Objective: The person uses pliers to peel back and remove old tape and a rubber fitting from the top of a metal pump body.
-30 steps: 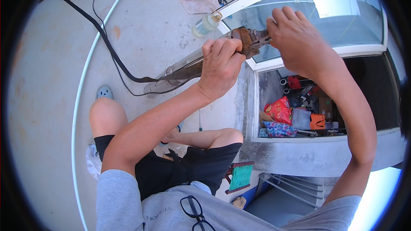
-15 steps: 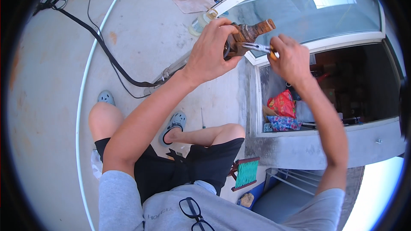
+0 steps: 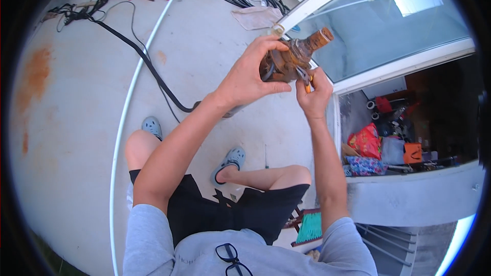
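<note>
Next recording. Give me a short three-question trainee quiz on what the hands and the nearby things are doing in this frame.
1. True or false: the left hand grips the rusty metal part from the side.
2. Which tool does the right hand hold against that part? A) a hammer B) small pliers with yellow handles C) a paintbrush
3. Fill in: the long white pipe lies on the ______ floor, to the person's left.

Key
1. True; its fingers wrap the part, held up in front of the glass panel.
2. B; the pliers' tip meets the part's lower right side.
3. Concrete; a black cable crosses the pipe.
</note>
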Demonstrator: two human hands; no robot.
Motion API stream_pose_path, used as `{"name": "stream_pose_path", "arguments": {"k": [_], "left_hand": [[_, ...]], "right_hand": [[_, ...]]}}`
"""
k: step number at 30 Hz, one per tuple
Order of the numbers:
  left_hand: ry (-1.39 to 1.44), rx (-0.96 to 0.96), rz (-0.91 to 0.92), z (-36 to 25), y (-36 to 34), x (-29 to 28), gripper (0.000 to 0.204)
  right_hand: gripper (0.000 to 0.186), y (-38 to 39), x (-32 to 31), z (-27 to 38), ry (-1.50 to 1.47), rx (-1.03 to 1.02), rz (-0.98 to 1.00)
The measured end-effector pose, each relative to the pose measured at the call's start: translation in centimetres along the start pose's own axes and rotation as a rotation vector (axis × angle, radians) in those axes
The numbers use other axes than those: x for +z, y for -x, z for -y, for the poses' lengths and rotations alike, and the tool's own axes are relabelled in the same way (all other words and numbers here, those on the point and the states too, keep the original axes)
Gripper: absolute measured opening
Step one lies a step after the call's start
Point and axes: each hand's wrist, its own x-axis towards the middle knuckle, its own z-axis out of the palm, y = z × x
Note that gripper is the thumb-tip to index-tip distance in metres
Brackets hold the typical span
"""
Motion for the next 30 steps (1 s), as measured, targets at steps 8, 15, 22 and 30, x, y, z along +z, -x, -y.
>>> {"name": "stream_pose_path", "arguments": {"k": [8,15,22,30], "left_hand": [[0.181,-0.141,0.030,0.3,0.1,0.1,0.073],[0.142,-0.107,0.090,-0.7,-0.4,0.0,0.038],[-0.058,-0.065,-0.099,-3.1,0.5,2.2,0.032],[-0.315,0.056,-0.172,-3.6,0.8,3.6,0.035]], "right_hand": [[0.018,9.7,3.1,0.4,-0.506,0.519,-0.064],[0.015,4.8,-6.2,1.5,-0.288,0.492,0.283],[0.026,-2.9,-10.6,2.9,0.164,0.085,0.483],[0.022,-1.2,-7.1,1.7,-0.228,0.347,0.600]]}}
